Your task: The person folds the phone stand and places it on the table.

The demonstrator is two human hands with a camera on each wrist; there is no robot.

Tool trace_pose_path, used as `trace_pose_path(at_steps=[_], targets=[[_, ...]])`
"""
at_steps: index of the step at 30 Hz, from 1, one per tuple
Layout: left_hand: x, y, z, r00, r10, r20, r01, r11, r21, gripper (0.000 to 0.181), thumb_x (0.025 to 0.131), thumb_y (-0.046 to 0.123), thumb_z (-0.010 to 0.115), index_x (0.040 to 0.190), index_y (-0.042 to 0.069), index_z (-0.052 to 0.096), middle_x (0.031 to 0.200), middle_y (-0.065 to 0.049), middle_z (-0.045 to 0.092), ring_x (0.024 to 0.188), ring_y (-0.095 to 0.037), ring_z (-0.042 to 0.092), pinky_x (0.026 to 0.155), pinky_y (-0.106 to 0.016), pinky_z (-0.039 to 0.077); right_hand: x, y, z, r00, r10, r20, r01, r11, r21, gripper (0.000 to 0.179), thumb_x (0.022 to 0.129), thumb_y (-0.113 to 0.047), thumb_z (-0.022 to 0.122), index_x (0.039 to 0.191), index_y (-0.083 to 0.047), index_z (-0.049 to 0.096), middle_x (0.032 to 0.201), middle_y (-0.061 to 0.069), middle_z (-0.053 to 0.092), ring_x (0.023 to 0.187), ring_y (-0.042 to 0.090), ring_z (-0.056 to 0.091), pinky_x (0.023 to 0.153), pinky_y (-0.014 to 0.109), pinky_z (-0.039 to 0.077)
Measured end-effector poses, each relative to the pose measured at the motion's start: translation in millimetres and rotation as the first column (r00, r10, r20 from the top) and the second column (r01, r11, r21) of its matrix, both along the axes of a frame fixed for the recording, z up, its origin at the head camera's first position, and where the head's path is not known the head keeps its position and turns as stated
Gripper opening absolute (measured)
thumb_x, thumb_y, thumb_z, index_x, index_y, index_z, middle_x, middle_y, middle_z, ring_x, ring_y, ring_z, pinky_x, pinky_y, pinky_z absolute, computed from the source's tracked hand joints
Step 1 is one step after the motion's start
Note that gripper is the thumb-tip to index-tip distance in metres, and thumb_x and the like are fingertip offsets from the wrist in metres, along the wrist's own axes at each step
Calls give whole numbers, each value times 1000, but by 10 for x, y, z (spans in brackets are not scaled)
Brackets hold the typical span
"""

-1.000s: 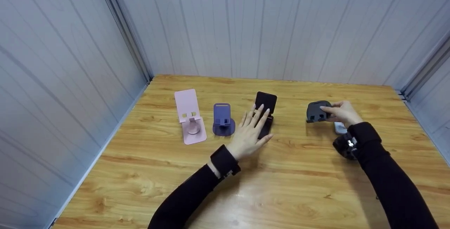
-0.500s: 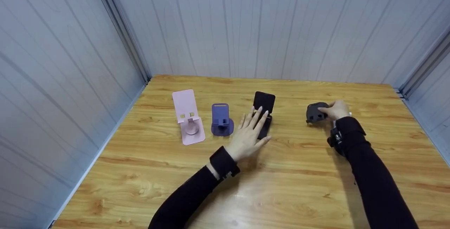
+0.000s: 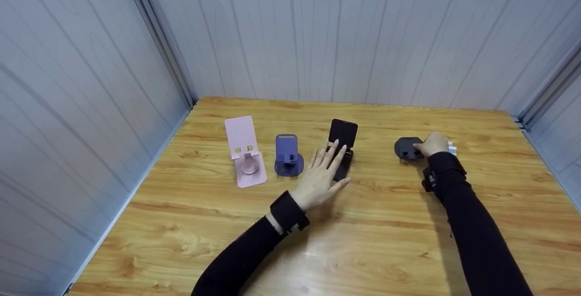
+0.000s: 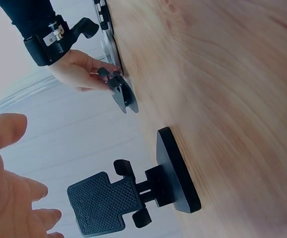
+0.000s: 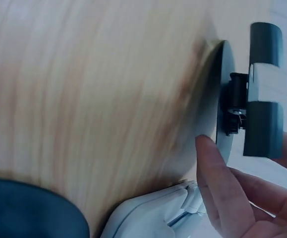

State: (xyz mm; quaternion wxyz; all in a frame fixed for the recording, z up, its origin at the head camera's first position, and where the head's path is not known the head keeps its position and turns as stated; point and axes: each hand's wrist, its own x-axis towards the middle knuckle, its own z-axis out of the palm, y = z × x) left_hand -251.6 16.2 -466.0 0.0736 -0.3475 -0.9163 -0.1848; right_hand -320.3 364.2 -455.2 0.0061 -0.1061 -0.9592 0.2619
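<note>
My left hand [image 3: 318,181] is held with its fingers extended, overlapping the black phone stand [image 3: 343,132] in the head view. In the left wrist view its fingers lie apart from that stand, whose base rests on the table. My right hand [image 3: 433,144] grips a dark grey phone stand [image 3: 404,148] by its side. Seen from the right wrist, the fingers [image 5: 217,183] are at the stand's round base [image 5: 225,99], which is tilted close over the tabletop. A white folded stand [image 5: 148,215] lies just by these fingers, mostly hidden behind the hand in the head view.
To the left stand a pink phone stand [image 3: 247,150] and a smaller purple phone stand [image 3: 287,155], both unfolded. The wooden table [image 3: 363,241] is bounded by pale panel walls [image 3: 272,37] at the back and sides. A dark rounded shape [image 5: 29,213] shows at the right wrist view's lower left.
My right hand has moved slightly left and turned over, lowering the dark grey stand toward the table. My left hand and the other stands have stayed in place.
</note>
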Motion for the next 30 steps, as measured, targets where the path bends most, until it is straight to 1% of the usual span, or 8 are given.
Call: trace_pose_path(at_steps=[6, 8, 10, 12, 14, 16, 19, 30], targets=[[8, -2, 2, 1000, -14, 27, 14, 1000, 19, 78, 110, 41, 56, 170, 6, 20, 177, -18, 13, 164, -39, 8, 133, -58, 9, -5, -10, -37, 1000, 5, 6, -6, 995, 95, 55, 101, -17, 67, 58, -14, 33, 56, -3, 33, 59, 23, 50, 75, 47, 52], [6, 3, -1, 1000, -18, 23, 18, 1000, 15, 77, 111, 42, 54, 170, 6, 20, 177, -18, 13, 164, -40, 8, 132, -58, 10, -14, -26, -48, 1000, -5, 7, 4, 992, 126, 54, 101, -17, 67, 58, -11, 37, 55, 5, 42, 64, 35, 59, 79, 51, 56], [5, 8, -4, 1000, -19, 15, 19, 1000, 8, 78, 111, 44, 53, 170, 5, 20, 177, -19, 13, 164, -40, 9, 133, -57, 10, -22, -46, -50, 1000, -19, 10, 18, 988, 153, 48, 101, -18, 68, 61, -1, 48, 64, 22, 58, 78, 47, 67, 84, 55, 59], [5, 12, -5, 1000, -19, 11, 19, 1000, 3, 78, 111, 44, 52, 170, 5, 20, 177, -19, 13, 163, -40, 9, 133, -57, 10, -27, -67, -43, 999, -31, 19, 27, 983, 184, 42, 101, -18, 70, 74, 13, 61, 89, 37, 70, 96, 53, 70, 91, 59, 60], [7, 14, -6, 1000, -19, 13, 19, 1000, 5, 78, 111, 43, 53, 170, 5, 20, 177, -20, 13, 163, -41, 9, 133, -57, 9, -36, -88, -38, 999, -41, 30, 34, 980, 197, 41, 100, -18, 71, 96, 22, 67, 112, 43, 68, 106, 56, 68, 94, 60, 59], [8, 16, -6, 1000, -22, 14, 22, 1000, 9, 78, 110, 41, 55, 169, 4, 20, 177, -20, 14, 163, -41, 9, 132, -58, 9, -43, -107, -34, 999, -41, 26, 35, 979, 201, 42, 99, -15, 73, 112, 24, 67, 120, 44, 65, 109, 57, 66, 95, 61, 58], [10, 16, -6, 1000, -25, 18, 25, 1000, 15, 78, 110, 40, 56, 169, 4, 20, 177, -20, 14, 163, -41, 9, 132, -58, 9, -52, -141, -38, 1000, -26, -12, 28, 979, 203, 39, 98, -10, 74, 117, 23, 67, 119, 43, 65, 108, 57, 67, 94, 63, 58], [0, 14, 11, 1000, -28, 13, 28, 1000, 5, 78, 110, 40, 56, 169, 4, 21, 176, -21, 14, 163, -41, 9, 132, -58, 10, -65, -177, -127, 983, 77, -166, -24, 954, 299, 25, 94, 2, 73, 106, 23, 69, 104, 44, 68, 92, 59, 69, 81, 67, 61]])
